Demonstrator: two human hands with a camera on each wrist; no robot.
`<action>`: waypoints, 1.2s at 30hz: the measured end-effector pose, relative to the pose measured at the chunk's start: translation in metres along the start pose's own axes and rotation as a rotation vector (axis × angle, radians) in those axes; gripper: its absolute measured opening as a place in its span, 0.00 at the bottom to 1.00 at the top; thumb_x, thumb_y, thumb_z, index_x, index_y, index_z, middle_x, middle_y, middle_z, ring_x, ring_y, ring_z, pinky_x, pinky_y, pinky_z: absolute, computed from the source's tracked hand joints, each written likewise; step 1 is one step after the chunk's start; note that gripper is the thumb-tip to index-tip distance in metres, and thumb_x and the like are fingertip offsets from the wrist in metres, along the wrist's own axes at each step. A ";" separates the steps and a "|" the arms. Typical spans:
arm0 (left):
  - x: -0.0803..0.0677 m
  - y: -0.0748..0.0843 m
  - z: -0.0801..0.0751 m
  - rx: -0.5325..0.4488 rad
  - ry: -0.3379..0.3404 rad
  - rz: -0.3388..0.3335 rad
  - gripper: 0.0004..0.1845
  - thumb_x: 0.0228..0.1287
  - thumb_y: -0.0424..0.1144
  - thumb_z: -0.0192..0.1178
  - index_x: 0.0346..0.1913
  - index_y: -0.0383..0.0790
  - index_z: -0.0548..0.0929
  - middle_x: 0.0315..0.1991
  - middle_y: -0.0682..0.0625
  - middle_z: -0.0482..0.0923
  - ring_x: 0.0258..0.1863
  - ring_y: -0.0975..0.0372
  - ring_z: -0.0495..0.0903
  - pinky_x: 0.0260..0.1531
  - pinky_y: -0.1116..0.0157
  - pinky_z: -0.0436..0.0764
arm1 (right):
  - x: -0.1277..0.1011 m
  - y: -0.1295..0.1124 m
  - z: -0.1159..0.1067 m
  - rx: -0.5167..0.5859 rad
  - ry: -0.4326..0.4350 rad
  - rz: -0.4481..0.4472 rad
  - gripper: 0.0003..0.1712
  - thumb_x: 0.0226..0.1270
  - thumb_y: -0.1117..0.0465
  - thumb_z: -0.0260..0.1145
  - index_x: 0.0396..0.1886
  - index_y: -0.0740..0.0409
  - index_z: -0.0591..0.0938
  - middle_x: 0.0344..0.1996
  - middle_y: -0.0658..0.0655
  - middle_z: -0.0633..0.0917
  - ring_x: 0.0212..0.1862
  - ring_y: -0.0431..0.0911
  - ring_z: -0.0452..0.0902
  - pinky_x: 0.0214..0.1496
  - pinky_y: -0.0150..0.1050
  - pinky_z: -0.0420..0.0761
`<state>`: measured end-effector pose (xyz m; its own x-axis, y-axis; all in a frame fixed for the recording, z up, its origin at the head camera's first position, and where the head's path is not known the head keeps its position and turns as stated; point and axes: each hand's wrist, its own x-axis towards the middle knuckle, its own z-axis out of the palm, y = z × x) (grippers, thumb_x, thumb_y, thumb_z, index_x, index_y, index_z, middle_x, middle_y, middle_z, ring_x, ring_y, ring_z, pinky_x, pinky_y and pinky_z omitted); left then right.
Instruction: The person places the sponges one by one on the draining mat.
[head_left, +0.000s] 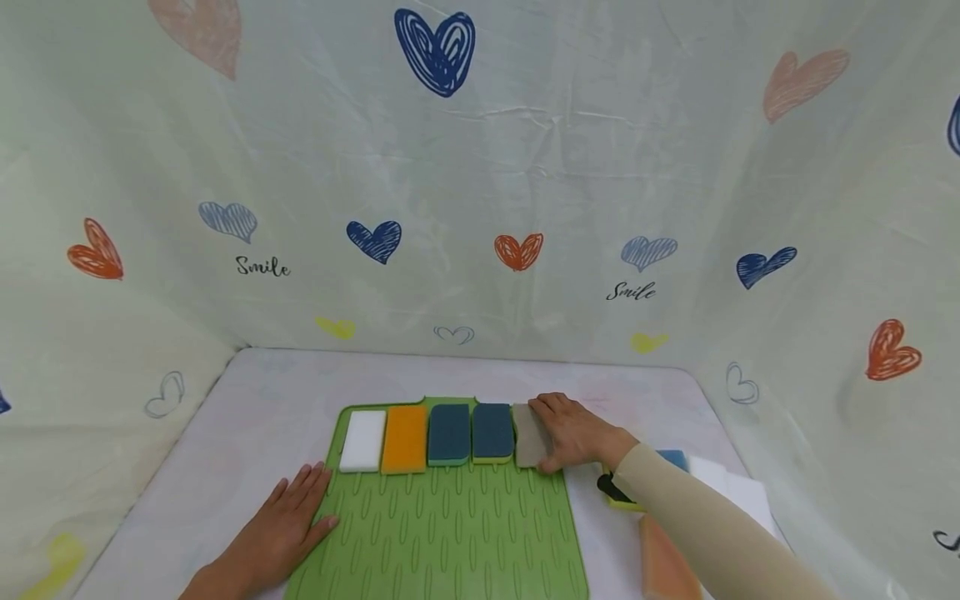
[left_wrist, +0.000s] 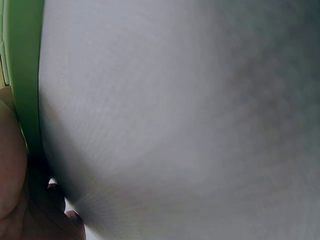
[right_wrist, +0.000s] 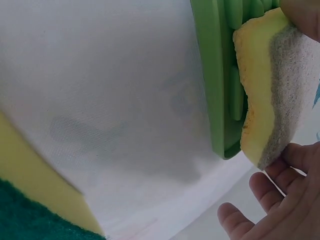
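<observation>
Head view shows my right hand [head_left: 573, 433] laid over the right edge of a grey-topped sponge [head_left: 529, 437], the last piece in a row of five along the far edge of the green mat [head_left: 450, 533]. To the left of that hand, in order, sit two blue sponges [head_left: 492, 432], an orange sponge [head_left: 405, 438] and a white sponge [head_left: 363, 440].

Right hand state: fingers curled around the grey-topped sponge. The right wrist view confirms this, with the sponge's yellow body and grey scouring face [right_wrist: 272, 95] held between the fingers [right_wrist: 270, 190] below and a fingertip above, at the mat's rim [right_wrist: 210, 75].

Left hand [head_left: 288, 521] state: flat, fingers straight and apart, pressing on the near-left border of the mat where it meets the counter [head_left: 225, 450]. It holds nothing.

Procedure, as I judge it:
1. Keep the left hand pressing so the mat does not slide.
2. Butt the grey-topped sponge against the blue one just left of the right hand, leaving no gap.
3. Square its far end with the row before letting go.
4. Release straight upward to avoid dragging it.

Spare sponges [head_left: 663, 562] lie on the counter under and right of my right forearm.
</observation>
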<state>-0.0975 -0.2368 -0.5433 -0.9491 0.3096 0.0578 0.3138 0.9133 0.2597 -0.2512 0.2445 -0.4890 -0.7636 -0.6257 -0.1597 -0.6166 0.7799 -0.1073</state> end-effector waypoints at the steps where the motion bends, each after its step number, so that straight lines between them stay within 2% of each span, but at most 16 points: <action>1: 0.000 0.000 0.000 0.000 -0.005 -0.001 0.39 0.76 0.54 0.63 0.76 0.28 0.70 0.77 0.33 0.68 0.77 0.38 0.66 0.72 0.35 0.67 | 0.000 0.000 0.000 0.002 0.000 -0.001 0.60 0.55 0.38 0.76 0.79 0.66 0.63 0.74 0.67 0.69 0.75 0.63 0.65 0.72 0.59 0.74; 13: 0.000 0.001 0.002 0.007 0.000 -0.003 0.39 0.76 0.54 0.62 0.76 0.28 0.70 0.77 0.32 0.68 0.77 0.38 0.65 0.73 0.35 0.66 | 0.000 -0.002 -0.002 -0.001 -0.025 0.040 0.60 0.56 0.38 0.75 0.79 0.66 0.63 0.74 0.66 0.69 0.76 0.62 0.65 0.73 0.56 0.74; 29: 0.000 0.001 0.002 -0.004 -0.015 -0.014 0.39 0.77 0.55 0.62 0.77 0.29 0.69 0.77 0.32 0.67 0.78 0.38 0.64 0.73 0.34 0.66 | 0.001 -0.001 -0.002 0.021 -0.028 0.059 0.61 0.56 0.38 0.73 0.80 0.67 0.62 0.76 0.67 0.67 0.78 0.63 0.62 0.75 0.58 0.73; 36: 0.000 0.000 0.000 -0.001 -0.008 -0.007 0.39 0.76 0.54 0.63 0.77 0.28 0.69 0.77 0.32 0.67 0.78 0.38 0.64 0.73 0.35 0.66 | 0.002 -0.002 -0.003 0.027 -0.056 0.074 0.63 0.58 0.37 0.72 0.82 0.67 0.58 0.79 0.68 0.64 0.80 0.63 0.60 0.77 0.58 0.70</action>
<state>-0.0972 -0.2365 -0.5435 -0.9510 0.3052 0.0488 0.3071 0.9153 0.2608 -0.2522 0.2420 -0.4860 -0.7945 -0.5650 -0.2227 -0.5530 0.8246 -0.1192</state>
